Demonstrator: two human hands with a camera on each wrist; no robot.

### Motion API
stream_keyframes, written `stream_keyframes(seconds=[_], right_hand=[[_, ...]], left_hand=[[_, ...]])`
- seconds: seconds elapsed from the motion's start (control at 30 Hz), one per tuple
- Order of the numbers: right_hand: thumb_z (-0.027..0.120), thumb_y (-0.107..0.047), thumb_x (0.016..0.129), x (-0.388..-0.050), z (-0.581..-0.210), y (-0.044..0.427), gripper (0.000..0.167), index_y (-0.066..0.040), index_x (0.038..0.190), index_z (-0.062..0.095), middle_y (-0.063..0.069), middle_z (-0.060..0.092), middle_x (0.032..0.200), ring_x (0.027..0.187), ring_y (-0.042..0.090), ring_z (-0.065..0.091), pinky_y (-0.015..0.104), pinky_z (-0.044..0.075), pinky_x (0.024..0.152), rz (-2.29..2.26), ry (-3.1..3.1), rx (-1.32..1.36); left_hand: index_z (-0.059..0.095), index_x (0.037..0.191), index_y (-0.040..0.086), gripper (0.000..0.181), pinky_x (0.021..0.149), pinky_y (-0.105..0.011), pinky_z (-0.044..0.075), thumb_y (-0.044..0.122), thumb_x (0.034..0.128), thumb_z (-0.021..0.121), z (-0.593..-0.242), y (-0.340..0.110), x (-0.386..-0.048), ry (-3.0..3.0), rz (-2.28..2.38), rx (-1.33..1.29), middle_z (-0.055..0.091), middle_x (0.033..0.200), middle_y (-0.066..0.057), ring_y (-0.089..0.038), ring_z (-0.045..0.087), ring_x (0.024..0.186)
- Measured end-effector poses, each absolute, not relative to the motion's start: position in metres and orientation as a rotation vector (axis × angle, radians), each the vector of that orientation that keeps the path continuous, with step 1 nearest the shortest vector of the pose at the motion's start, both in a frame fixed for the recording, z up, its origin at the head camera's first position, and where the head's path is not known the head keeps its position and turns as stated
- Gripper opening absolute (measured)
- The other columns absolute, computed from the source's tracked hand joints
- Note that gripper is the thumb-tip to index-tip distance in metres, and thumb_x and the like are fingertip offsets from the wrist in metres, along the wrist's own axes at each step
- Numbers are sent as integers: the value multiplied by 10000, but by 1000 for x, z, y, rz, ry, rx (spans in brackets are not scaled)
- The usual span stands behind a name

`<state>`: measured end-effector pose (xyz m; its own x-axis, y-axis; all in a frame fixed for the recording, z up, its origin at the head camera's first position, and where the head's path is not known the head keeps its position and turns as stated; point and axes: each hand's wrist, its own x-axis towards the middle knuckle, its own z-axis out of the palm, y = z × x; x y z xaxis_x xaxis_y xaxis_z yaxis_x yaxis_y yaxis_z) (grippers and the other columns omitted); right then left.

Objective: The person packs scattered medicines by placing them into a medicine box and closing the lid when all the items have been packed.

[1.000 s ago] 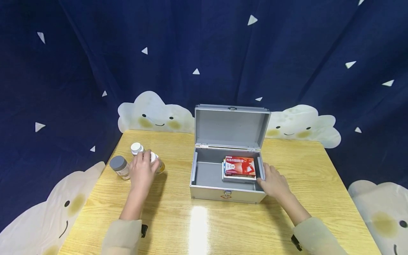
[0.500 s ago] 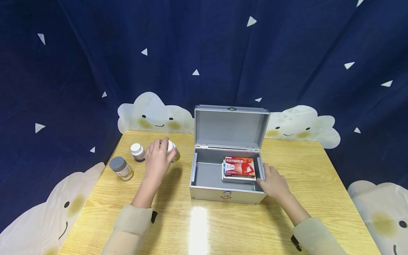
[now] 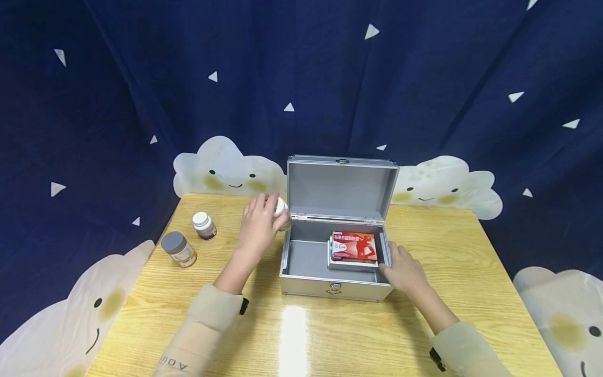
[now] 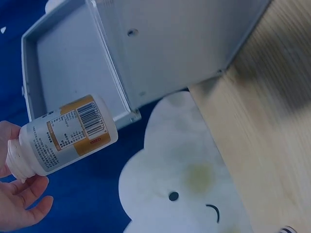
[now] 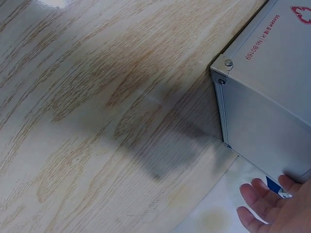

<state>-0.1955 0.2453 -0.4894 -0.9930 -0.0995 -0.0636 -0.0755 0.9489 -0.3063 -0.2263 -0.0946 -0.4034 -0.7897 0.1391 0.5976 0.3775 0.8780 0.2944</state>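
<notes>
My left hand (image 3: 257, 226) pinches a white bottle (image 3: 286, 225) by its cap end, raised beside the left rear corner of the open silver metal box (image 3: 306, 286). Seen in the left wrist view, the bottle (image 4: 68, 133) has an orange and white label, and its neck is between the fingers of my left hand (image 4: 23, 206). At the box's right wall, my right hand (image 3: 409, 271) holds the rim, thumb over the edge. The right wrist view shows my right hand (image 5: 287, 206) at the box's side wall (image 5: 262, 116). Stacked medicine boxes (image 3: 354, 246) lie inside on the right.
A small white-capped bottle (image 3: 204, 225) and a grey-capped jar (image 3: 179, 250) stand on the left of the wooden table (image 3: 358, 335). The box's lid (image 3: 341, 189) stands raised at the back, before a dark blue curtain (image 3: 254, 63) with clouds.
My left hand has carried the bottle rightward and slightly backward, from beside the other two containers to the box's left rear corner. My right hand has stayed at the box.
</notes>
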Motion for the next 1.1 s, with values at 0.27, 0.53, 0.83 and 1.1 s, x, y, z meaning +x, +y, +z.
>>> stream_keyframes(seconds=[0.27, 0.53, 0.83, 1.1], right_hand=[[550, -301, 824, -195, -490, 246, 669, 53, 1337, 307, 291, 458, 1194, 1066, 436, 468, 599, 393, 788, -482, 3020, -135], [556, -296, 819, -195, -490, 246, 664, 49, 1332, 313, 291, 465, 1182, 1057, 439, 474, 595, 400, 776, -483, 3027, -147], [552, -298, 822, -195, -490, 245, 666, 55, 1333, 309, 297, 456, 1197, 1071, 443, 464, 599, 395, 784, -487, 3021, -145], [555, -295, 809, -195, -493, 247, 650, 36, 1321, 328, 274, 484, 1148, 1013, 430, 499, 580, 414, 740, -500, 3046, -155]], left_hand=[[569, 1113, 27, 380, 812, -414, 434, 291, 842, 607, -404, -73, -234, -2491, -513, -501, 565, 984, -134, -294, 542, 908], [571, 1119, 48, 368, 862, -395, 437, 302, 854, 589, -413, -54, -240, -2591, -420, -610, 559, 984, -100, -255, 547, 915], [586, 1124, 78, 376, 789, -356, 459, 338, 853, 593, -431, -37, -247, -2649, -302, -731, 575, 948, -60, -212, 546, 842], [578, 1113, 88, 357, 828, -371, 462, 350, 871, 569, -441, -25, -255, -2749, -204, -830, 572, 948, -47, -204, 557, 875]])
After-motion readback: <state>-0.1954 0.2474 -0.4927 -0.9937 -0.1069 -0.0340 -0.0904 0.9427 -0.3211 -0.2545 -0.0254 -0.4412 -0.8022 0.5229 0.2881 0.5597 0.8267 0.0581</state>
